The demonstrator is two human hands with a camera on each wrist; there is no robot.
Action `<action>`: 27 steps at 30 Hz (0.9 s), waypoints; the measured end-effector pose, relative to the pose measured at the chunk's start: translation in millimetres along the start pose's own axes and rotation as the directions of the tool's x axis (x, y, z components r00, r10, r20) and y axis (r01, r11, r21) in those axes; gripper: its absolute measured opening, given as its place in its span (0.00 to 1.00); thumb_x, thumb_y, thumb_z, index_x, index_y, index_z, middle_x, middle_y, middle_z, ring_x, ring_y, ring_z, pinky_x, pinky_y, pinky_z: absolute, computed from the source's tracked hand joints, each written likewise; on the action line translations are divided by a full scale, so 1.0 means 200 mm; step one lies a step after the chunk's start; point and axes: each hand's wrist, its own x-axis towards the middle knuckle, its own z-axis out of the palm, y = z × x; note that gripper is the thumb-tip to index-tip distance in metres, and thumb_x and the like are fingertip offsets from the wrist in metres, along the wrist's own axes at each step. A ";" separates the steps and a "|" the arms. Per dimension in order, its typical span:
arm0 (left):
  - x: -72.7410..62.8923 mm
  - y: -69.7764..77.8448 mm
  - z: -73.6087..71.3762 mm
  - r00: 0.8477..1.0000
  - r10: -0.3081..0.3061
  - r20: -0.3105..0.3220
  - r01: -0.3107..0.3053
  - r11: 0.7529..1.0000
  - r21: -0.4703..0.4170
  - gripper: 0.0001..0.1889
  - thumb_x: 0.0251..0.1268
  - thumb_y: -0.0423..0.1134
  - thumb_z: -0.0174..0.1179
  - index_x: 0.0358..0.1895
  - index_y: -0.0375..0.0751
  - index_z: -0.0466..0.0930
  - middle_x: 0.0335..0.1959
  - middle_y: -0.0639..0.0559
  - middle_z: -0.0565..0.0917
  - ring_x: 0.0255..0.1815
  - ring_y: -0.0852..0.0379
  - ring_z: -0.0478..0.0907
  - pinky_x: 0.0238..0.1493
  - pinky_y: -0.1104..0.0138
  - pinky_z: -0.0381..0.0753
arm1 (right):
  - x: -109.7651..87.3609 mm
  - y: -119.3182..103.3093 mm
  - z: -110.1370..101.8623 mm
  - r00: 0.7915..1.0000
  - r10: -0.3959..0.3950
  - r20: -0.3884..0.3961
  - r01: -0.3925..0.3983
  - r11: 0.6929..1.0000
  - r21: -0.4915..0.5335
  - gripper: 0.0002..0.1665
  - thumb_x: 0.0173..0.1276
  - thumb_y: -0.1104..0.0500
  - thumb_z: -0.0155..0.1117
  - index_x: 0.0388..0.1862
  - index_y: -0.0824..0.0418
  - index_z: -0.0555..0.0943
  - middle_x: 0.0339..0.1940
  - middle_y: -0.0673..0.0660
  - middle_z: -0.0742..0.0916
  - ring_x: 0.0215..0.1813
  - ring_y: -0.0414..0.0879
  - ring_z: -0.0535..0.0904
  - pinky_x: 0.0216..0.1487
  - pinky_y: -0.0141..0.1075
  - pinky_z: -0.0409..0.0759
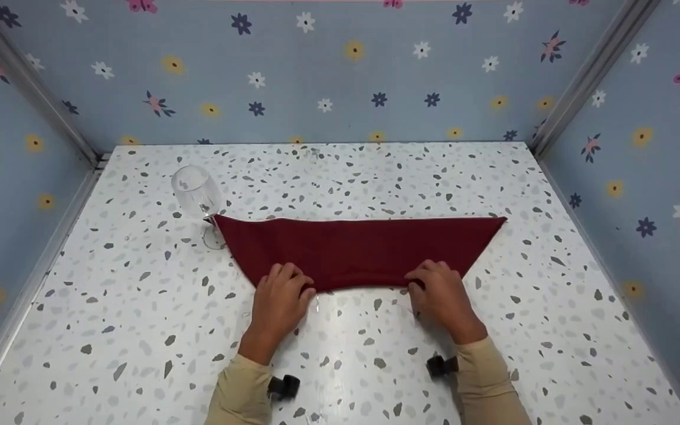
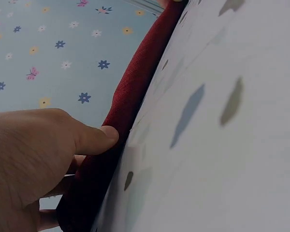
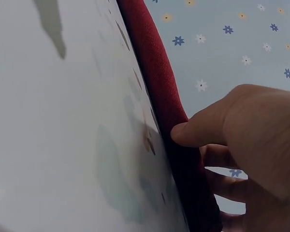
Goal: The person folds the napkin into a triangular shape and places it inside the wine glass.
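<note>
A dark red cloth (image 1: 363, 245) lies across the middle of the speckled table, wide along its far edge and tapering toward me. Its near edge forms a thick rolled or folded band, seen close up in both wrist views. My left hand (image 1: 280, 307) pinches that band near its left end, thumb on the near side and fingers behind. Near the right end, my right hand (image 1: 443, 300) grips the same band with thumb and fingers. A clear stemmed wine glass (image 1: 197, 192) stands at the cloth's far left corner, which overlaps its stem in the head view.
Blue flower-patterned panels (image 1: 328, 71) close off the back and both sides of the table (image 1: 352, 378). Metal posts (image 1: 597, 74) stand at the back corners. Each wrist carries a small black camera mount (image 1: 284, 386).
</note>
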 end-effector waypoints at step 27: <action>0.01 0.01 -0.01 0.998 0.030 -0.059 -0.031 0.999 -0.012 0.09 0.61 0.37 0.70 0.33 0.47 0.77 0.26 0.55 0.82 0.30 0.50 0.76 0.35 0.54 0.76 | 0.00 0.00 0.00 0.993 0.116 -0.016 -0.115 0.991 0.069 0.05 0.66 0.66 0.64 0.35 0.55 0.81 0.35 0.49 0.81 0.36 0.46 0.78 0.40 0.45 0.78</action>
